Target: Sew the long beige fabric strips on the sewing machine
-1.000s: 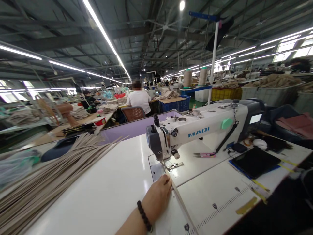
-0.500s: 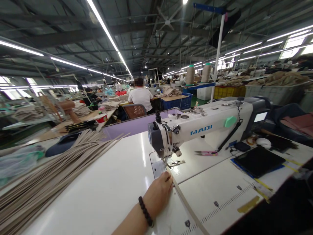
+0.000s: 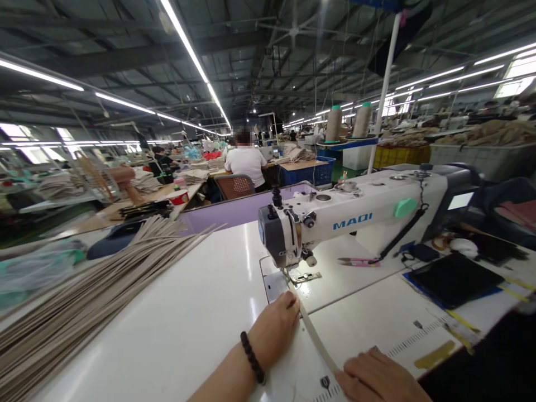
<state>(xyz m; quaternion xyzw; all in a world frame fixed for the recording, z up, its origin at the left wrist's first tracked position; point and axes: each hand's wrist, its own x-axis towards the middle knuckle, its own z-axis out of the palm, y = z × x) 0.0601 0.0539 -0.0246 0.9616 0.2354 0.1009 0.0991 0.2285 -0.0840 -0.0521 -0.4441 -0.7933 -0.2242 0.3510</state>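
A narrow beige fabric strip (image 3: pixel 315 334) runs from under the needle of the white sewing machine (image 3: pixel 355 215) toward the table's front edge. Just in front of the presser foot, my left hand (image 3: pixel 280 318), with a dark bead bracelet on its wrist, is closed on the strip. Lower right, my right hand (image 3: pixel 374 377) has its fingers closed at the strip's near part, beside the ruler marks on the table. Its thumb is partly hidden. A metal guide plate (image 3: pixel 306 277) lies right of the needle.
Many beige strips (image 3: pixel 113 285) lie in a bundle on the left. Pink-handled thread snips (image 3: pixel 359 262) rest under the machine arm. A black flat item (image 3: pixel 456 279) lies to the right. Thread cones (image 3: pixel 334 125) stand behind. A person in white (image 3: pixel 246 164) sits ahead with their back to me.
My right hand has come into view at lower right and taken hold of the strip. My left hand stays at the presser foot. The whole view has shifted slightly.
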